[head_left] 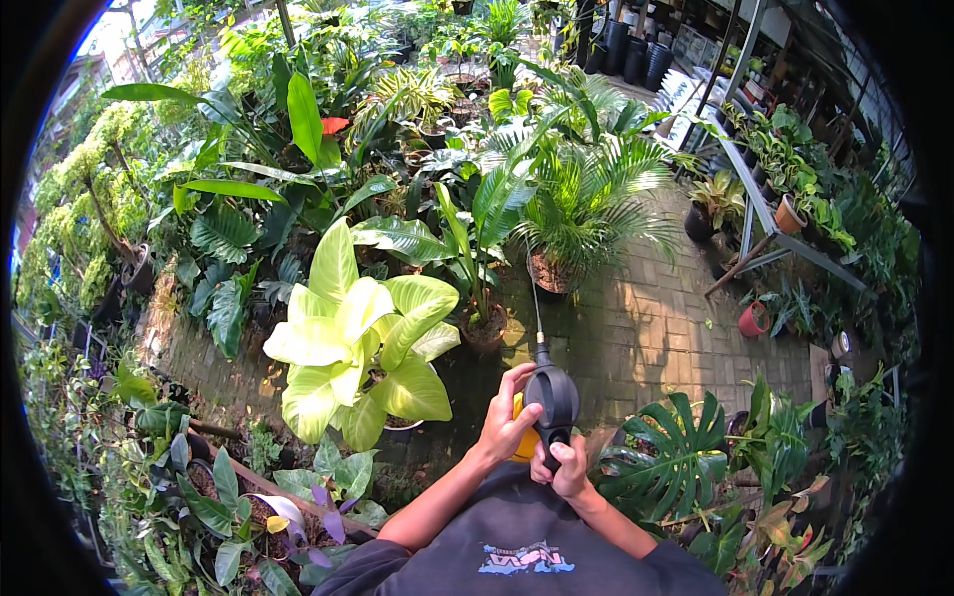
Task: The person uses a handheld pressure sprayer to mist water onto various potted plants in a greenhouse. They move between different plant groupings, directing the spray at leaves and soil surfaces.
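Close to my chest I hold what looks like a black and yellow hand sprayer [553,392], with a long thin metal wand pointing away from me. My left hand [505,422] is wrapped round its left side, fingers on the yellow body, which is partly hidden. Closed on the black handle at the near end is my right hand [566,467], thumb on top. The wand reaches toward a potted palm [596,199]; its tip is hard to make out among the fronds. Left of the sprayer stands a potted plant with large pale yellow-green leaves [363,348].
Dense potted plants fill the left and far side. Brick paving [666,328] runs along the right. A metal-framed plant rack [755,194] stands at right, near a fallen red pot [754,319]. A split-leaf monstera [671,452] grows close to my right arm.
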`<state>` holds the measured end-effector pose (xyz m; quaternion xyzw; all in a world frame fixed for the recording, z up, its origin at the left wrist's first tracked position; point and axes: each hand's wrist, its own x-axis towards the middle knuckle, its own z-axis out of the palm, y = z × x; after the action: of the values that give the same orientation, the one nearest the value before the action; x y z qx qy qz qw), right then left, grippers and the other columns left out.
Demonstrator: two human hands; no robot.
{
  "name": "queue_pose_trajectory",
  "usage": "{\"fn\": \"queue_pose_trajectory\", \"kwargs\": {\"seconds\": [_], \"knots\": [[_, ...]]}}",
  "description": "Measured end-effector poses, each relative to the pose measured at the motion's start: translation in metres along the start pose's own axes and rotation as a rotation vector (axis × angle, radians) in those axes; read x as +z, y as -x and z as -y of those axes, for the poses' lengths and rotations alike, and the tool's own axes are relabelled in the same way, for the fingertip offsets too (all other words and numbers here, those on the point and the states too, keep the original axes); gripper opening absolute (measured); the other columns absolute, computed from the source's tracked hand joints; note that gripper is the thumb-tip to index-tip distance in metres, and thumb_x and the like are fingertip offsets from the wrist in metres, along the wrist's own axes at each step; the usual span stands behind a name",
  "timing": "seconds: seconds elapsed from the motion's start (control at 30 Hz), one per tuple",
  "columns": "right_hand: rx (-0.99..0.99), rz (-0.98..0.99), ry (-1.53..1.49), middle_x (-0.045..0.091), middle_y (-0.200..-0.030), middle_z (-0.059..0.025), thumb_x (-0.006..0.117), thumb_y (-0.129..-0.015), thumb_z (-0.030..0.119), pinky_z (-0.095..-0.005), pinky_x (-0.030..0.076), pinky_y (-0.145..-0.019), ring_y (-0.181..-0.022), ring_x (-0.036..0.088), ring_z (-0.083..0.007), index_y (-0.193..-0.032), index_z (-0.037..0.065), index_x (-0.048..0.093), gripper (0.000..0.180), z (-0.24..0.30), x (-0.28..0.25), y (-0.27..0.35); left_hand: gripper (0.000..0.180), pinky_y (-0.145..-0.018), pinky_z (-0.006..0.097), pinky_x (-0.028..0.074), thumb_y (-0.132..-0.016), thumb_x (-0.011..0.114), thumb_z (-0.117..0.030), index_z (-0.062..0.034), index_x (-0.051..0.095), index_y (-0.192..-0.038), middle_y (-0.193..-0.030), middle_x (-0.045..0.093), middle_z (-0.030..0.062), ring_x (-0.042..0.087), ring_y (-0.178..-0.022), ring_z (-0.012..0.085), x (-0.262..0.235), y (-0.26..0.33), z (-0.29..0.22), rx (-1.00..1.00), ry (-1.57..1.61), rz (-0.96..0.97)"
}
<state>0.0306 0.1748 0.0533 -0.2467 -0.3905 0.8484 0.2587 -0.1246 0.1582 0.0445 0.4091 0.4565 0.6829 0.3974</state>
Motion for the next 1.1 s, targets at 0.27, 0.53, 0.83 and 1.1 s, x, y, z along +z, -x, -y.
{"fn": "queue_pose_trajectory", "kwargs": {"seconds": [0.27,0.53,0.83,1.1], "knots": [[-0.029,0.035,-0.013,0.047,-0.054,-0.0050,0.051,-0.085,0.031,-0.0253,0.035,-0.042,-0.042,0.040,-0.0105,-0.076,-0.002,0.051,0.034,-0.011,0.000,0.015,0.069,-0.104,0.037,0.037,-0.088,0.065,-0.035,0.0001,0.034,-0.139,-0.129,0.053,0.0201,0.051,-0.121,0.0246,0.001,0.017,-0.006,-0.023,-0.052,0.021],[-0.056,0.014,-0.013,0.046,-0.053,-0.0058,0.051,-0.085,0.029,-0.0256,0.035,-0.042,-0.042,0.041,-0.0113,-0.078,-0.002,0.050,0.031,-0.007,0.003,0.010,0.061,-0.105,0.037,0.038,-0.092,0.060,-0.026,0.0009,0.035,-0.140,-0.131,0.052,0.0211,0.051,-0.122,0.0271,0.001,0.008,-0.015,-0.001,-0.096,0.066],[-0.054,0.061,-0.017,0.044,-0.051,-0.0056,0.049,-0.086,0.029,-0.0263,0.033,-0.040,-0.040,0.039,-0.0116,-0.078,-0.001,0.050,0.031,-0.010,0.021,-0.028,0.054,-0.096,0.037,0.045,-0.093,0.060,-0.025,0.0010,0.043,-0.136,-0.124,0.058,0.0171,0.060,-0.107,0.0251,-0.032,0.008,-0.029,-0.020,-0.222,-0.034],[-0.087,0.175,0.022,0.045,-0.054,-0.0049,0.051,-0.086,0.030,-0.0257,0.033,-0.040,-0.041,0.040,-0.0113,-0.080,-0.001,0.051,0.032,-0.006,0.042,-0.053,0.056,-0.097,0.036,0.042,-0.088,0.065,-0.023,0.0014,0.045,-0.134,-0.121,0.059,0.0158,0.057,-0.111,0.0241,-0.060,0.000,-0.042,0.178,-0.383,-0.133]]}}
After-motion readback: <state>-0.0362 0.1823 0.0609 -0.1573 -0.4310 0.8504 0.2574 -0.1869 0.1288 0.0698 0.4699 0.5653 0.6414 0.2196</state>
